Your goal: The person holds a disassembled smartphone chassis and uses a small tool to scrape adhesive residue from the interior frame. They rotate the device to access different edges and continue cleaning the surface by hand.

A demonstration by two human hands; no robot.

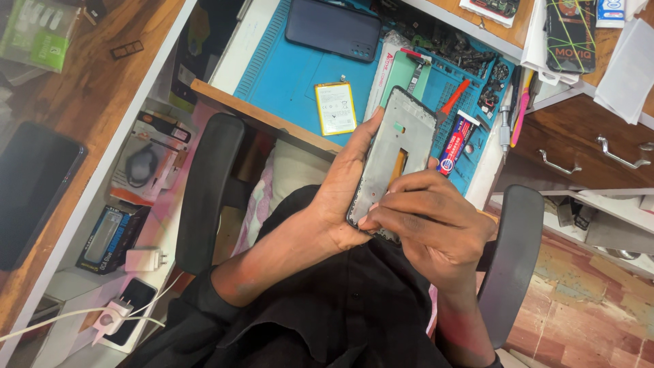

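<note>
Both hands, left (344, 194) and right (436, 218), grip a phone frame (395, 153) above the blue repair mat (286, 75).

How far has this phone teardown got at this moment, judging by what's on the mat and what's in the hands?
Done: the battery lies loose on the blue mat, and a dark back cover lies above it. In hand: the left hand holds the bare phone frame while the right hand fingertips work at its lower edge. Left: nothing is refitted; the glue tube lies unused on the mat.
</note>
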